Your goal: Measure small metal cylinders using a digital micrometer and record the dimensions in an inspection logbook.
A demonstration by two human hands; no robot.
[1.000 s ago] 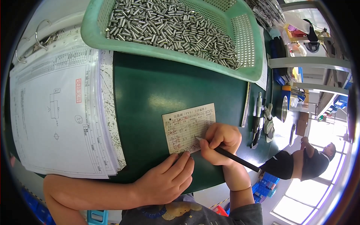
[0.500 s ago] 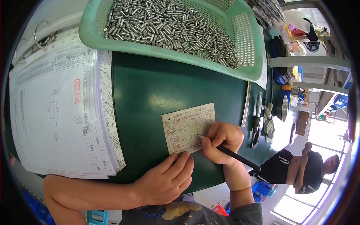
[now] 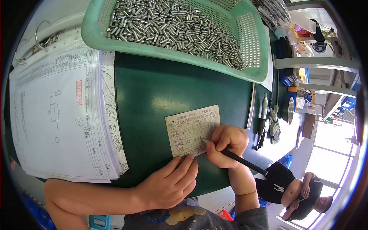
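A cream paper card point(image 3: 193, 124) with a ruled table and handwriting lies on the dark green mat. My right hand point(image 3: 229, 145) pinches a black pen point(image 3: 245, 164), its tip touching the lower right part of the card. Flat beside the card's lower edge rests my left hand point(image 3: 170, 183), holding nothing, with its fingertips on the edge. Beyond the card stands a light green plastic basket point(image 3: 153, 50) filled with many small metal pins point(image 3: 172, 28).
An open ring binder of printed drawings point(image 3: 53, 115) lies at the left. A micrometer point(image 3: 264, 105), gloves point(image 3: 275, 122) and a metal bowl point(image 3: 290, 109) sit along the right. Another person point(image 3: 299, 191) stands at the right beyond the table.
The pen tip has shifted slightly down on the card, where fresh marks show. My left hand stays put. The other person has moved lower in view and changed arm position.
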